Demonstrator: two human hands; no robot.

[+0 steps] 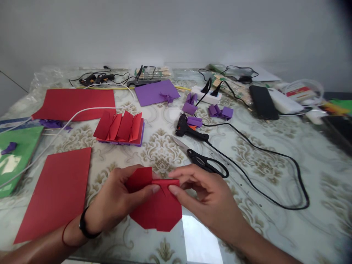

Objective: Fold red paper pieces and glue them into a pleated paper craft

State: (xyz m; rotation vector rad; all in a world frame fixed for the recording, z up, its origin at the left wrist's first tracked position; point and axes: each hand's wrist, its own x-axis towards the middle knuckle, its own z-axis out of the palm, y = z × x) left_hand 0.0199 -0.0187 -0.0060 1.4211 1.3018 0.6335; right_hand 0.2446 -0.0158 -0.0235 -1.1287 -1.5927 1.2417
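Note:
A folded piece of red paper (pixel 159 212) is held between both hands over the near edge of the table. My left hand (pixel 123 194) pinches it from the left, thumb on the front face and fingers hidden behind. My right hand (pixel 206 198) grips the narrow folded strip along its top right edge between thumb and fingers. The lower corners of the paper look cut or folded at a slant. Just beyond my right hand lie black-handled scissors (pixel 203 160), and past them a black glue gun (pixel 189 130).
A stack of folded red and purple papers (pixel 119 126) stands beyond my left hand. Red sheets (pixel 57 190) and a green pack (pixel 19 154) lie at left. A glue-gun cable loops at right, near a power strip (pixel 207 95), purple scraps (pixel 221 112) and a black phone (pixel 263 102).

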